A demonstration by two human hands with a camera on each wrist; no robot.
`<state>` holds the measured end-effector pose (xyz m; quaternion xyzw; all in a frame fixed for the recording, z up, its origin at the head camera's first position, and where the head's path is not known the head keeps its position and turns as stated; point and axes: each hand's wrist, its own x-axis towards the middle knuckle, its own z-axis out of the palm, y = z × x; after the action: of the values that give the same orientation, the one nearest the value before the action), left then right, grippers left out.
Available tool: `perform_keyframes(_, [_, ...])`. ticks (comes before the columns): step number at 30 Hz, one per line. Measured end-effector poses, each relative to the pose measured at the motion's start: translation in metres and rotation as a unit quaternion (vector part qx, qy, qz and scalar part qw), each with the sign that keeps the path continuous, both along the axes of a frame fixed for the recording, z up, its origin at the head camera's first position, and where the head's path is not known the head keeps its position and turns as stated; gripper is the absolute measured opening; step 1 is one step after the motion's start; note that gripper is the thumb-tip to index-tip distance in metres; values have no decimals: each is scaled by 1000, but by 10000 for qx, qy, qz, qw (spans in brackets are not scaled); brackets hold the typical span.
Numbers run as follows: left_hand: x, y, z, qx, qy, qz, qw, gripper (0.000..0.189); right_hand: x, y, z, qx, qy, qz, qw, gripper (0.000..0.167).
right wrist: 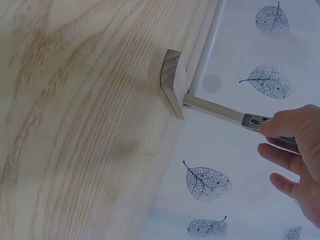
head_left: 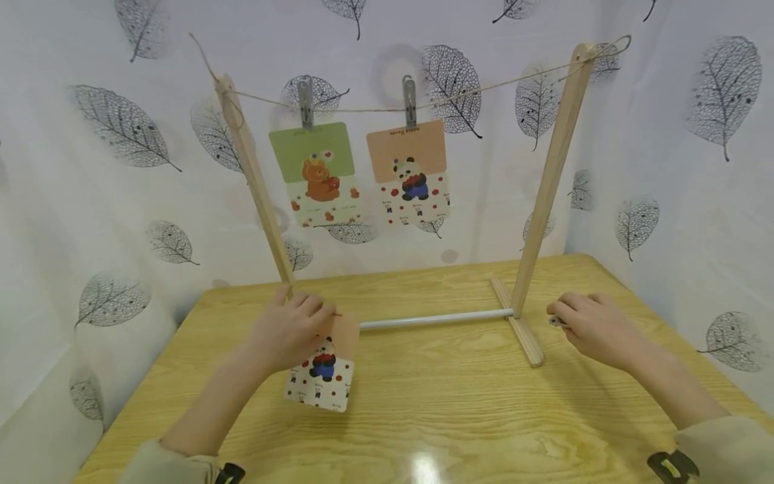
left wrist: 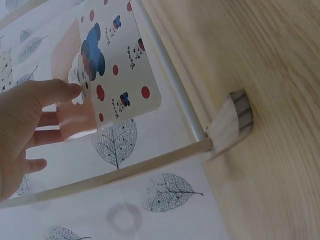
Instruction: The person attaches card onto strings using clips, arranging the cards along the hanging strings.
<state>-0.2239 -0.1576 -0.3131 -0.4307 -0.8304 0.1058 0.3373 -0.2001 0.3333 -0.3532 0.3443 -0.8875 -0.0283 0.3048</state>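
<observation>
My left hand (head_left: 291, 331) pinches a card (head_left: 329, 376) between thumb and fingers; it is peach on one half and white with red dots on the other, with a panda in blue. In the left wrist view the thumb presses on the printed face of the card (left wrist: 117, 65). On the right, my right hand (head_left: 595, 329) holds a grey clothespin (right wrist: 254, 121) by thumb and forefinger, beside the right post. Behind, a green bear card (head_left: 320, 178) and a peach panda card (head_left: 411, 178) hang from a string (head_left: 357, 109), each under a grey clothespin (head_left: 410, 101).
The string runs between a left wooden post (head_left: 256, 181) and a right wooden post (head_left: 553, 168). A white rod (head_left: 435, 318) joins them low down, and a wooden foot (head_left: 526, 339) carries the right post. Everything stands on a wood-grain table (head_left: 423, 390) before a leaf-print curtain (head_left: 508, 202).
</observation>
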Motion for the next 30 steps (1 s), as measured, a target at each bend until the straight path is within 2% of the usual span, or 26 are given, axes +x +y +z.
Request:
perform_keyframes(2, [0, 5, 0, -42, -58, 53, 10000, 30, -2, -2, 1, -56, 86, 145, 9998, 34])
perform_keyframes(4, [1, 10, 0, -119, -81, 98, 9998, 32, -4, -5, 2, -100, 241, 316, 9992, 10])
perform_keyframes(5, [1, 12, 1, -157, -81, 111, 9998, 34, -5, -6, 3, -118, 317, 386, 9987, 9])
perform_keyframes(9, [1, 22, 2, -249, -67, 47, 9997, 39, -9, -14, 6, -153, 632, 628, 9959, 55])
perform_keyframes(16, [-4, 39, -1, 22, -51, -408, 9992, 41, -14, -29, 13, -142, 711, 867, 9936, 50])
perform_keyframes(19, [-6, 46, -3, 112, 111, -569, 9983, 38, -16, -34, 15, -176, 676, 965, 9929, 49])
perform_keyframes(23, [-7, 55, -3, 30, 405, -489, 9980, 34, -18, -39, 18, -174, 671, 982, 9927, 52])
perform_keyframes(30, [-7, 70, -1, 87, 135, -324, 9993, 37, -20, -46, 22, -370, 860, 1143, 9890, 51])
